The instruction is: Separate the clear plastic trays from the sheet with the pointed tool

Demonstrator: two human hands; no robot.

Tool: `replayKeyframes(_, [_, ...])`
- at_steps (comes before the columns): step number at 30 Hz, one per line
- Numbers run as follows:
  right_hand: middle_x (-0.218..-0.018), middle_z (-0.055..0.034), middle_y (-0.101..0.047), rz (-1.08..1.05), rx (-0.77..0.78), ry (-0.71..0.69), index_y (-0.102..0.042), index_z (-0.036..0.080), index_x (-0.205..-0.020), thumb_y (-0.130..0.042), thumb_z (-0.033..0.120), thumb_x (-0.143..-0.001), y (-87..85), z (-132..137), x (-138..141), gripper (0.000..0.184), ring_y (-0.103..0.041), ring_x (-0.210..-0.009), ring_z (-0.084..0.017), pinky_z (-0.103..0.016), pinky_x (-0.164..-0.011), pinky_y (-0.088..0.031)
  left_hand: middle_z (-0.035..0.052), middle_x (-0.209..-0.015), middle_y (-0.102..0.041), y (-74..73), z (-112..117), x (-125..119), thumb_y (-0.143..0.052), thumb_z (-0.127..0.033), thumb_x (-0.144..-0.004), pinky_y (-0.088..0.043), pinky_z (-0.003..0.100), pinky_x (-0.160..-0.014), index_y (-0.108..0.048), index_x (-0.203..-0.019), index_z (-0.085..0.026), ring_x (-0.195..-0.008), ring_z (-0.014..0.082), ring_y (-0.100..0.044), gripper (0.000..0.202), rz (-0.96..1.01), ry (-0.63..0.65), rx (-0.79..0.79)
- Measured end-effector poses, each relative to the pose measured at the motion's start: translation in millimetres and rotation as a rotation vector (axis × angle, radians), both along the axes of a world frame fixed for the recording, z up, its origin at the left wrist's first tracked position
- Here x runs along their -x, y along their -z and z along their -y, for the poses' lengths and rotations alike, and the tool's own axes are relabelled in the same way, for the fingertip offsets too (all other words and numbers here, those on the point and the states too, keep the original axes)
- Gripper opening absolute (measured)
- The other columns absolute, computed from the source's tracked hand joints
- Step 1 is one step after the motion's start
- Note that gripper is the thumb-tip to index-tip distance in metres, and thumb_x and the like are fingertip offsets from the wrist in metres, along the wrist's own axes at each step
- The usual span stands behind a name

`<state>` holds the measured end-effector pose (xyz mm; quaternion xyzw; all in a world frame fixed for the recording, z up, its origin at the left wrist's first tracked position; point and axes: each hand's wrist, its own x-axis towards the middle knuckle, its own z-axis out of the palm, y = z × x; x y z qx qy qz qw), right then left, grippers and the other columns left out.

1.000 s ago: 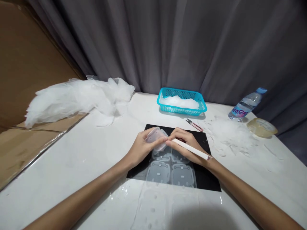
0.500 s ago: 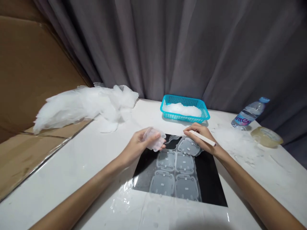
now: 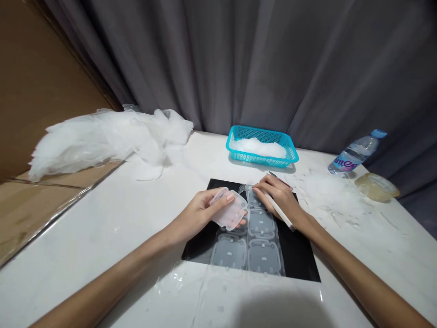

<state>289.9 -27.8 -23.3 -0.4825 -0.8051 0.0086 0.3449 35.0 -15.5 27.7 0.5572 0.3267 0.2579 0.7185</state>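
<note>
My left hand is closed on a translucent, rounded-rectangular plastic piece, with the thumb on top and fingers beneath. Under and beside it lies a black sheet, covered partly by a clear plastic sheet of similar rounded pieces in two columns. My right hand grips a slim white stick-like tool that slants back under the palm. Its thumb and index fingertips meet at the top piece of the right column. Whether they also pinch the plastic is hidden.
Behind the black sheet stands a blue basket with white translucent pieces inside. A heap of white plastic pieces lies at left beside cardboard. At right are plastic scraps, a water bottle and a yellowish container.
My left hand has moved right with the plastic piece, which now lies flatter over the left column. My right hand has shifted left, and the white tool points more steeply downward.
</note>
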Motion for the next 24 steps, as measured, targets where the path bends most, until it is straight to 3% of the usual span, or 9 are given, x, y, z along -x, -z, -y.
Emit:
replayKeyframes(4, [-0.095,-0.0078,-0.064,-0.010,0.022,-0.052,-0.070,0.020,-0.108,-0.054,0.025,-0.105,21.8,1,-6,0.018,-0.064,-0.086,-0.022,-0.037,-0.080,-0.054,0.0114,-0.095,-0.083,4.9,0,0,-0.069,-0.059,-0.094,-0.063,0.039,-0.077,-0.074,-0.093,-0.020,-0.085,0.0293,-0.081,0.039,0.024,0.013,0.036])
replayKeyframes(7, [-0.096,-0.0082,-0.064,-0.008,0.025,-0.040,-0.070,0.019,-0.111,-0.054,0.024,-0.105,28.4,3,-8,0.017,-0.065,-0.088,-0.023,-0.037,-0.082,-0.054,0.0124,-0.096,-0.083,6.6,1,0,-0.067,-0.058,-0.096,-0.064,0.040,-0.079,-0.076,-0.096,-0.019,-0.088,0.0302,-0.081,0.040,0.023,0.034,0.048])
replayKeyframes(15, [-0.091,-0.0074,-0.063,0.080,-0.090,0.002,-0.068,0.019,-0.109,-0.048,0.018,-0.107,32.3,5,-2,0.020,-0.063,-0.084,-0.022,-0.036,-0.077,-0.055,0.0181,-0.101,-0.082,9.7,3,-4,-0.063,-0.059,-0.097,-0.064,0.042,-0.085,-0.076,-0.103,-0.012,-0.092,0.0317,-0.081,0.049,0.031,0.031,0.176])
replayKeyframes(24, [-0.084,-0.0059,-0.062,0.056,-0.102,0.060,-0.058,0.021,-0.084,-0.052,0.014,-0.102,27.7,7,-5,0.021,-0.064,-0.080,-0.022,-0.036,-0.080,-0.053,0.0236,-0.108,-0.080,14.3,5,-7,-0.060,-0.051,-0.102,-0.060,0.048,-0.096,-0.075,-0.108,-0.006,-0.097,0.0330,-0.080,0.049,0.114,0.032,0.289])
